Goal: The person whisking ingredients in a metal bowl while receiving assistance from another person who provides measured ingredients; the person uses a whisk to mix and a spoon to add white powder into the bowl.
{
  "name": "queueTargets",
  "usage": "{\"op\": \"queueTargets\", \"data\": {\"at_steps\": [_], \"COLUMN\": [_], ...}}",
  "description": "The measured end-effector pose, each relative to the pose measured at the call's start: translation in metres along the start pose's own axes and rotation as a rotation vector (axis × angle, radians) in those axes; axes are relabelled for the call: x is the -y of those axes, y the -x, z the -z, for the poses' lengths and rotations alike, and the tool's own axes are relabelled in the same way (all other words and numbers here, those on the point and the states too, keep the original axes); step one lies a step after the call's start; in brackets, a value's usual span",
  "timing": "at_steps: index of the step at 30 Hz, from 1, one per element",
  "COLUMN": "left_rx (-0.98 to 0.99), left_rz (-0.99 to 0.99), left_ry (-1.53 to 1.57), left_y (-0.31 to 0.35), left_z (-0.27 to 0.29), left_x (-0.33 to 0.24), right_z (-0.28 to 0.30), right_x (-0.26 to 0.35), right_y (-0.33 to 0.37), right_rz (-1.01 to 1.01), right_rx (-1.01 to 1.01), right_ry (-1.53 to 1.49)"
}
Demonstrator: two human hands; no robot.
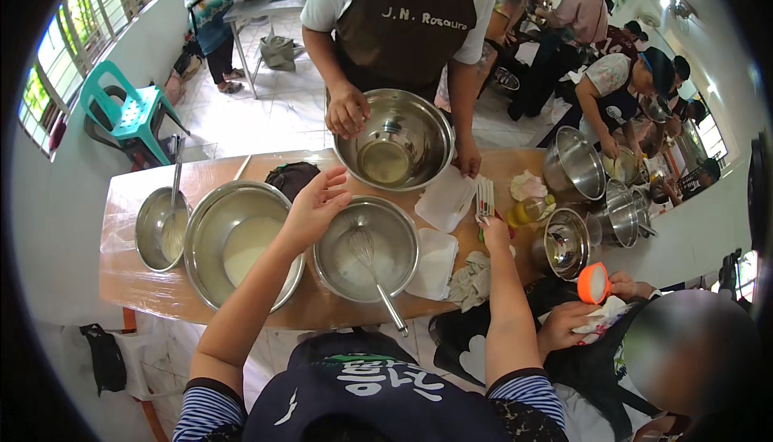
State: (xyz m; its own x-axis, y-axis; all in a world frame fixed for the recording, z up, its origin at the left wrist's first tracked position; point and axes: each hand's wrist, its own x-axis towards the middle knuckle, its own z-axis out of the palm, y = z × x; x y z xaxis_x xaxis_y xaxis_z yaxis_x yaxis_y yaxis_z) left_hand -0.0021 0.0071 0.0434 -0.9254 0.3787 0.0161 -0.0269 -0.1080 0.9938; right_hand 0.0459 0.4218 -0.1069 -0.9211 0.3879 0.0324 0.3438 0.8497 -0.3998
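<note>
On the counter, a metal whisk is propped in the whisk bowl, its handle laid across the near rim. Left of that bowl, a larger bowl of pale liquid is placed. Beyond its left side, the left hand is held up, fingers released. Right of it, the right hand is positioned by a white bundle; whether anything is grasped cannot be told.

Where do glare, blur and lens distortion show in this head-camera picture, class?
In the head view, daylight washes out the floor tiles; highlights glint inside the far steel bowl; the table edges bow; black rounds off the corners; a smooth blur covers the lower-right person's head.
</note>
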Motion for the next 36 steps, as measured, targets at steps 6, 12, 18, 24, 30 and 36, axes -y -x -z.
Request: {"op": "queueTargets", "data": {"at_steps": [6,12,18,24,30,36], "left_rx": [0.098,0.269,0.348,0.238,0.217,0.093], "left_rz": [-0.002,0.017,0.059,0.077,0.078,-0.046], "left_ry": [-0.117,-0.191,-0.213,-0.041,-0.056,-0.381], "left_y": [0.000,0.008,0.030,0.033,0.029,0.013], "left_z": [-0.012,-0.036,-0.029,-0.008,0.007,0.035], "left_x": [0.007,-0.001,-0.007,0.004,0.003,0.012], "right_z": [0.034,0.077,0.073,0.012,-0.041,-0.071], "right_x": [0.054,0.145,0.136,0.090,0.082,0.092], "right_y": [0.017,0.066,0.125,0.175,0.180,0.186], "right_rz": [-0.082,0.045,-0.308,-0.313,-0.340,-0.539], "right_rx": [-0.222,-0.378,-0.275,-0.336,-0.412,-0.360], "right_ry": [-0.130,-0.399,-0.988,-1.100,-1.050,-1.289]}}
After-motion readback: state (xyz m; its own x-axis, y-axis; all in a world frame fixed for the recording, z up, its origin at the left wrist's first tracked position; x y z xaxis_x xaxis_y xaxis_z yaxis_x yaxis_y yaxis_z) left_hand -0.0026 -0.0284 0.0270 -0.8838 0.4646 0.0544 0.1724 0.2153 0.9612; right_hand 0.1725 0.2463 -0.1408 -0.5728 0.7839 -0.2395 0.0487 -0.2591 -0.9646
